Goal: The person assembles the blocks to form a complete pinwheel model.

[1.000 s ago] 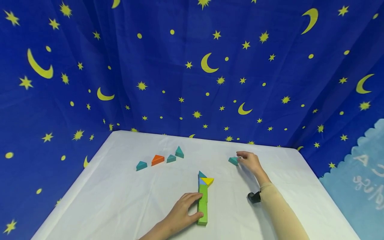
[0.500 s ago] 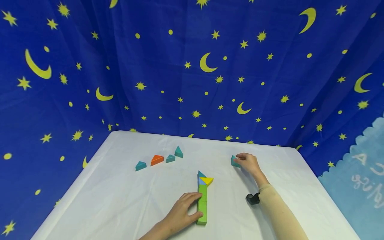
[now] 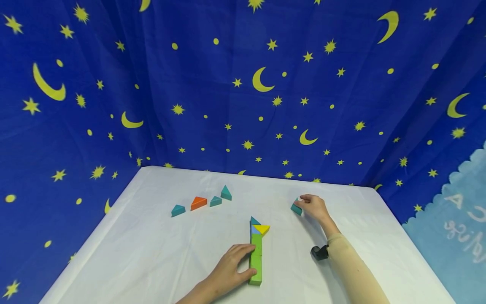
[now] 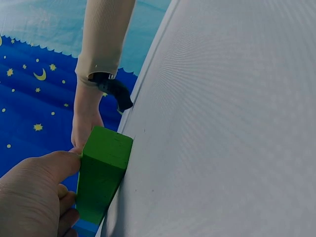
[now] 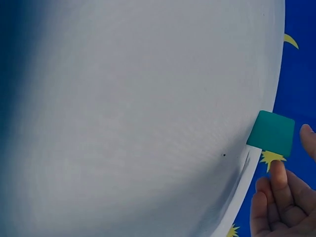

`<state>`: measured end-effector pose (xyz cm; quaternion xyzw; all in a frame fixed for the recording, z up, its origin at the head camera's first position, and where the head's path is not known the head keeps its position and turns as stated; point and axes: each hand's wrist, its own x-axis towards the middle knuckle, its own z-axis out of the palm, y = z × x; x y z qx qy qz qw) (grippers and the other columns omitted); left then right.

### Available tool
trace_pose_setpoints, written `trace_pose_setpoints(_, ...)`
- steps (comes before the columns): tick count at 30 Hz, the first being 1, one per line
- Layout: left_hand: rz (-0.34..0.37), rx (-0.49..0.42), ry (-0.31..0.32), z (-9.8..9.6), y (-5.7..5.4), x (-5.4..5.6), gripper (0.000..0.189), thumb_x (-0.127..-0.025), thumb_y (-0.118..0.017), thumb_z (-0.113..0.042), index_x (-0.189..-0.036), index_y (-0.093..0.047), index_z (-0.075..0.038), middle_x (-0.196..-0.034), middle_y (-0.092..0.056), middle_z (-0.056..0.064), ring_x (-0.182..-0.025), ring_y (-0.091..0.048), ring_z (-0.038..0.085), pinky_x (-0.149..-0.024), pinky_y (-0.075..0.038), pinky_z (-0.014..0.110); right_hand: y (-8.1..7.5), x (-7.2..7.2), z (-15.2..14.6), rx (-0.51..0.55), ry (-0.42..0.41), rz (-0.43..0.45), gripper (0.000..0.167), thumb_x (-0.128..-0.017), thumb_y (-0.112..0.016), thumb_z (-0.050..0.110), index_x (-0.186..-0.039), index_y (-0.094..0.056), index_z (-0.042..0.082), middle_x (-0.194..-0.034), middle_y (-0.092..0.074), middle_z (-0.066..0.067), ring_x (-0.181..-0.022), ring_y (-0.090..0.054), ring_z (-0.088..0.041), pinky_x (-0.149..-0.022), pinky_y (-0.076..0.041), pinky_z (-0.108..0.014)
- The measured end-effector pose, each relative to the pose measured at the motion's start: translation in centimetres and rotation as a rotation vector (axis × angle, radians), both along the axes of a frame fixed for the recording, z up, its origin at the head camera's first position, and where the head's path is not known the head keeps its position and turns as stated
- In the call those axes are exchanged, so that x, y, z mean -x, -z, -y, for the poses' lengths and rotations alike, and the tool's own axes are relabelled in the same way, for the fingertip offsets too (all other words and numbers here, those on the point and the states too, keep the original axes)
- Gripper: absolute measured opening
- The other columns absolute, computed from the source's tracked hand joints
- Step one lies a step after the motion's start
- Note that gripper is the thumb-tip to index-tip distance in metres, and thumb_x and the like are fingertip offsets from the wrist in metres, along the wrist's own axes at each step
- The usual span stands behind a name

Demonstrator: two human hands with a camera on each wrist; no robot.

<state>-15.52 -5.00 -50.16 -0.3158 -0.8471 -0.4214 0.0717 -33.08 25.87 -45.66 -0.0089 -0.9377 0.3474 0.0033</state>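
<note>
Two green blocks (image 3: 256, 270) lie end to end in a row on the white table. My left hand (image 3: 229, 266) rests at their left side, thumb on the nearer one and fingertips on the farther one. In the left wrist view, the thumb touches the edge of a green block (image 4: 101, 173). Beyond them in the row are a light blue piece (image 3: 255, 230), a yellow triangle block (image 3: 263, 229) and a teal triangle block (image 3: 255, 221). My right hand (image 3: 315, 207) is at another teal triangle block (image 3: 296, 207). In the right wrist view, thumb and fingertips stand just off this teal block (image 5: 272, 133).
At the back left lie an orange triangle block (image 3: 199, 203) and several teal triangle blocks, one of them a tall pointed block (image 3: 226, 193). A blue curtain (image 3: 212, 93) with stars and moons stands behind the table. A black wrist camera (image 3: 320, 252) sits on the right wrist.
The teal block at my right hand has turned on the table, its point now facing away, and my right fingers shifted slightly with it. My left hand has stayed on the green blocks.
</note>
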Motion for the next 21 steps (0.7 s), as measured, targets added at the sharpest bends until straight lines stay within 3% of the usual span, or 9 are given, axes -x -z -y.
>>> trace_pose_setpoints(8, -0.027, -0.007, 0.002, 0.01, 0.03, 0.03, 0.054, -0.088, -0.066, -0.036, -0.130, -0.054, -0.004, -0.127, -0.056, 0.006, -0.116, -0.050, 0.019, -0.097, -0.043, 0.036, 0.25, 0.46, 0.15, -0.009, -0.100, -0.074, 0.061, -0.085, -0.070, 0.026, -0.132, -0.049, -0.007, -0.119, -0.060, -0.022, -0.116, -0.049, -0.042, -0.096, -0.041, -0.051)
trace_pose_setpoints(21, -0.027, -0.001, -0.001, -0.03, -0.15, -0.06, 0.053, -0.088, -0.066, -0.035, -0.130, -0.054, -0.004, -0.127, -0.056, 0.006, -0.116, -0.050, 0.021, -0.097, -0.043, 0.037, 0.35, 0.55, 0.69, -0.076, -0.158, -0.173, 0.051, -0.084, -0.072, 0.016, -0.125, -0.054, -0.010, -0.109, -0.065, -0.021, -0.108, -0.055, -0.043, -0.091, -0.045, -0.051)
